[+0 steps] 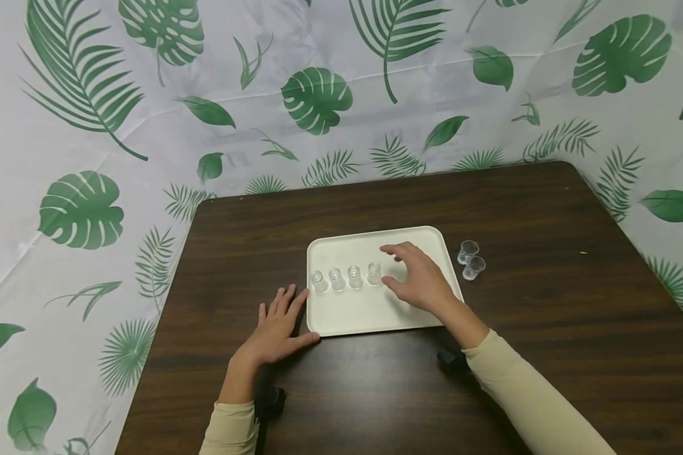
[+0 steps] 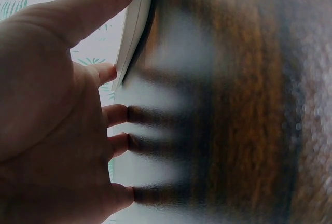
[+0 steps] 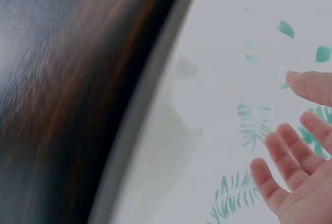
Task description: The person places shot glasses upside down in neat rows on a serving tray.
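Observation:
Several small clear cups stand in a row on a cream tray (image 1: 370, 322), the rightmost cup (image 1: 374, 273) closest to my right hand. That right hand (image 1: 421, 278) hovers over the tray's right half, thumb and fingers parted with nothing between them. In the right wrist view the fingers (image 3: 290, 156) are loosely bent above the pale tray surface. My left hand (image 1: 276, 332) lies at the tray's left front corner with fingers spread. Its thumb (image 2: 104, 6) is against the tray's rim in the left wrist view, and the other fingertips reach down to the tabletop and tray edge.
Two more clear cups, a rear one (image 1: 468, 251) and a front one (image 1: 474, 268), sit close together on the dark wooden table (image 1: 546, 265), right of the tray. A leaf-patterned cloth (image 1: 319, 38) hangs behind the table.

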A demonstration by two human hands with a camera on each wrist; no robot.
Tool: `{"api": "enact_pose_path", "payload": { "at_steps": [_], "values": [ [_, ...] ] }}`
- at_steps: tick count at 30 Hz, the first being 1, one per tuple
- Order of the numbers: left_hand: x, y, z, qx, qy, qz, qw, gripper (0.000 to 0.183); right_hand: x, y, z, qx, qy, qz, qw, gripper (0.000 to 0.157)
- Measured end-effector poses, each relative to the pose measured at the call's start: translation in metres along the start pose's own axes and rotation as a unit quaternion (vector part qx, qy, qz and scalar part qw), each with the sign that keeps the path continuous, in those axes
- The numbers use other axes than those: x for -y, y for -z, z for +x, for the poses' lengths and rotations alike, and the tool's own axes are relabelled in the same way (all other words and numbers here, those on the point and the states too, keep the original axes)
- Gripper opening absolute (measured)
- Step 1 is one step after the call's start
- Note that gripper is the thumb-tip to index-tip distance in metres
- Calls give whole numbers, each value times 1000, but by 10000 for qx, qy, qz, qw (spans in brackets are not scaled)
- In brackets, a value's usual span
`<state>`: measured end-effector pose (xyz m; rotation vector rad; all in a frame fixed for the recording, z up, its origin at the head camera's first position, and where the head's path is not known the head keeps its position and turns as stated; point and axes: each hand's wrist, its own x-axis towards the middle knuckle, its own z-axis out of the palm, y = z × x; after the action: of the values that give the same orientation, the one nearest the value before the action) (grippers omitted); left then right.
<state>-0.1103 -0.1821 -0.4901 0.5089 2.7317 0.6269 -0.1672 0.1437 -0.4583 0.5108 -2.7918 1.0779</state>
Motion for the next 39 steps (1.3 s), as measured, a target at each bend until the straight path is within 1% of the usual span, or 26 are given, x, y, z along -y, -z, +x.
{"api": "enact_pose_path", "payload": {
  "at_steps": [5, 9, 13, 16, 18, 21, 23, 28, 34, 39],
  "values": [
    [-2, 2, 1, 39, 6, -7, 10000, 93, -12, 26, -12, -610, -43, 265, 9978, 51],
    [-3, 2, 1, 60, 26, -4, 10000, 93, -24, 47, -24, -1292, -142, 477, 9904, 46],
    [-2, 1, 1, 61, 29, 3, 10000, 92, -40, 67, -35, -1950, -465, 657, 9775, 42],
    [-2, 1, 1, 13, 2, -26, 10000, 93, -52, 78, -44, -2208, -855, 870, 9677, 41],
    [-2, 1, 0, -37, -24, -36, 10000, 93, -61, 83, -50, -2278, -1117, 986, 9623, 40],
    [-2, 1, -1, -80, -82, -65, 9999, 92, -76, 86, -57, -2237, -1453, 1129, 9571, 42],
    [-2, 1, -1, -90, -102, -74, 9999, 92, -84, 86, -60, -2136, -1608, 1214, 9559, 44],
    [0, 0, -1, -95, -89, -130, 9998, 93, -97, 83, -63, -1694, -1830, 1328, 9593, 54],
    [5, -5, 1, -80, -87, -132, 9998, 94, -109, 75, -66, -1132, -1925, 1215, 9671, 54],
    [6, -7, 1, -106, -95, -158, 9998, 95, -114, 72, -67, -779, -2200, 1265, 9641, 58]
  ]
}}
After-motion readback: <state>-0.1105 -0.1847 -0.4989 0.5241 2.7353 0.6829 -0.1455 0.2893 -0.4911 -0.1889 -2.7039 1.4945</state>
